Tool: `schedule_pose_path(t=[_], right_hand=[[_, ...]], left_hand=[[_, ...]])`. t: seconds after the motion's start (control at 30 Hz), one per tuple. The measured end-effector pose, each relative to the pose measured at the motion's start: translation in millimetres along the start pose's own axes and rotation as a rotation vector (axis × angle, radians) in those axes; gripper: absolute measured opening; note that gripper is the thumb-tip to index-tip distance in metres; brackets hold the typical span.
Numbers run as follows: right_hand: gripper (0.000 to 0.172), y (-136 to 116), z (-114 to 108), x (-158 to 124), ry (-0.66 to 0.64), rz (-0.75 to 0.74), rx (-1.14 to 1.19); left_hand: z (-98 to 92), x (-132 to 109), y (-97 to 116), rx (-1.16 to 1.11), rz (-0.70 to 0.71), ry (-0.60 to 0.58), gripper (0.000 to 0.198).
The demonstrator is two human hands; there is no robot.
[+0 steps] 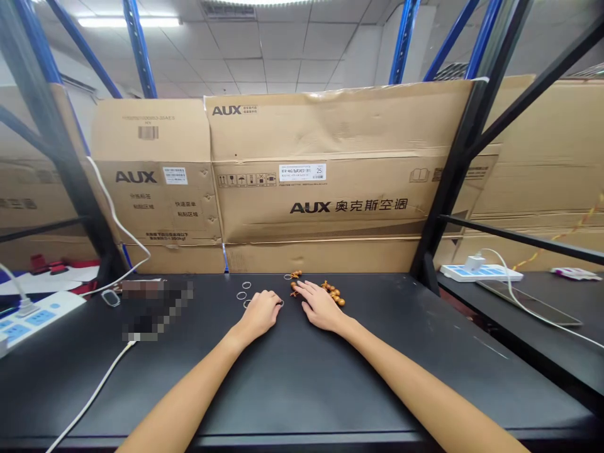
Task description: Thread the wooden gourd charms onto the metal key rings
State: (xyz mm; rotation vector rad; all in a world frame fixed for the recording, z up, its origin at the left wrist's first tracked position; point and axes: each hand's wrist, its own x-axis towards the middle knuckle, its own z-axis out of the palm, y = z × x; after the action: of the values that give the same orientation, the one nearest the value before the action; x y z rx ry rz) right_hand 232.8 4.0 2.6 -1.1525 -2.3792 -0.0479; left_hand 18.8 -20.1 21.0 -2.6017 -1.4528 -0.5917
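Note:
My left hand point(260, 313) rests on the dark tabletop with its fingers curled together. At its fingertips shows the edge of a thin pale ring point(282, 303), which the fingers seem to pinch. Other thin rings point(241, 295) lie just beyond and left of that hand, one partly covered by it. My right hand point(321, 308) lies palm down with fingers stretched out. Its fingertips reach small reddish-brown beaded pieces point(293, 289), partly hidden. Beside its knuckles lies a string of round brown wooden beads point(336, 294). Farther back is a small orange-brown beaded piece point(296, 274), next to another ring point(287, 277).
A cardboard wall point(321, 138) closes off the back of the black tabletop point(292, 390). A white cable point(94, 395) runs to a blurred-out object at left. Power strips point(35, 321) stand at the left and right. Black metal posts point(446, 163) flank the table.

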Motion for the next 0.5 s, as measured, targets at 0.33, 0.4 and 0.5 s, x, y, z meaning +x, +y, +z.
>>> schedule_pose_path(t=[0.33, 0.4, 0.5], right_hand=[[0.033, -6.4, 4.2, 0.8, 0.048, -0.044, 0.102], [0.031, -11.7, 2.7, -1.7, 0.061, -0.031, 0.122], [0.030, -17.1, -0.5, -3.9, 0.105, -0.011, 0.166]], left_hand=[[2.3, 0.1, -2.8, -0.015, 0.023, -0.003, 0.022], [2.0, 0.2, -3.1, -0.016, 0.024, -0.005, 0.022], [1.1, 0.8, -2.8, -0.022, 0.025, -0.020, 0.020]])
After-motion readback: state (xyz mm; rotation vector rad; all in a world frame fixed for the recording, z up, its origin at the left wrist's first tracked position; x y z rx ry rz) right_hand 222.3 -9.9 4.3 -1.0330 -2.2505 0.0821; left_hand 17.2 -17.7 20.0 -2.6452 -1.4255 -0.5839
